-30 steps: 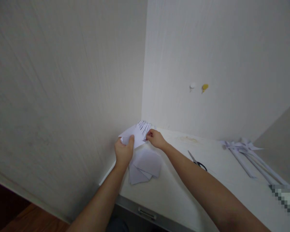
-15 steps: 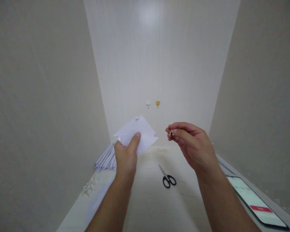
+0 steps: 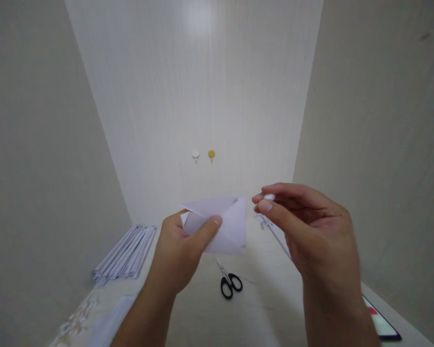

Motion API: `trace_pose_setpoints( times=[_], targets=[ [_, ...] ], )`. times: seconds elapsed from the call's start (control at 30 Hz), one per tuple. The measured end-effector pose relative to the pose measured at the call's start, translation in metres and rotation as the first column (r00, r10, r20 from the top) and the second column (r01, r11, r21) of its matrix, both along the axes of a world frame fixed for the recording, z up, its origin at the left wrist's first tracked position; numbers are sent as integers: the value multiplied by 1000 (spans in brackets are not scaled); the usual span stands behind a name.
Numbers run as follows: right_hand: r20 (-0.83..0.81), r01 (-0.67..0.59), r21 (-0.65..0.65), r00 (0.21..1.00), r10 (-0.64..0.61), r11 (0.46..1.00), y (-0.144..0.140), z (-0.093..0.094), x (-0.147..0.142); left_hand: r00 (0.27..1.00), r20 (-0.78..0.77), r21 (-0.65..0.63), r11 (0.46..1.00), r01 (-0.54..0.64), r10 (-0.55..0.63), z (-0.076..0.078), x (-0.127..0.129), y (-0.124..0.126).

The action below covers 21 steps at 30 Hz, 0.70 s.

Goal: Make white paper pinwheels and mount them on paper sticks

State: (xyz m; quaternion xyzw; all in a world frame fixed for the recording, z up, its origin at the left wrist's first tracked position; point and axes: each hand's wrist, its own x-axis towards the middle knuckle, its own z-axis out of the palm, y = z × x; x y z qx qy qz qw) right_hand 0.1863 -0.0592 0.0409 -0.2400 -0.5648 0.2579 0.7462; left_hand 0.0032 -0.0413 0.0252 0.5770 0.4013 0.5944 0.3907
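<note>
Fingers (image 3: 206, 231) of the left hand (image 3: 179, 250) are closed on a folded white paper (image 3: 224, 224), the thumb pressed across its lower left corner and the other fingers hidden behind the sheet. The paper is held up in the air above the table (image 3: 253, 313), its folds forming a flat, roughly triangular shape whose upper edge is tipped towards the wall. The right hand (image 3: 311, 236) is raised just beside the paper's right edge without touching it; its thumb and forefinger are pinched together on a small white object (image 3: 269, 196), too small to be made out. The remaining fingers of that hand are curled loosely below.

Black-handled scissors (image 3: 229, 282) are seen lying on the table below the paper, between the two forearms. A bundle of folded paper strips (image 3: 126, 253) is laid against the left wall, well apart from both hands. More folded strips (image 3: 275, 231) are partly hidden behind the right hand. A phone (image 3: 381, 325) with a lit screen is placed at the right edge of the table. Two small hooks (image 3: 203, 154), one white and one yellow, are fixed to the back wall.
</note>
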Motion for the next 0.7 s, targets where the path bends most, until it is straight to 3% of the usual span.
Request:
trace_pose_setpoints(
  times=[0.17,0.3,0.53,0.7],
  targets=[
    [105,-15,2,994,15,1000,-5,2,-1,999,-34,-46,999,30,-31,4,-2,-13],
    [225,20,17,974,-23,1000,1,0,-4,999,26,36,999,-30,29,1,3,-13],
    [157,181,19,971,-182,983,3,-1,-14,998,58,93,995,-29,24,-1,5,-10],
    [107,213,54,970,-218,976,1,-1,-16,997,52,124,990,-60,53,1,5,-13]
  ],
)
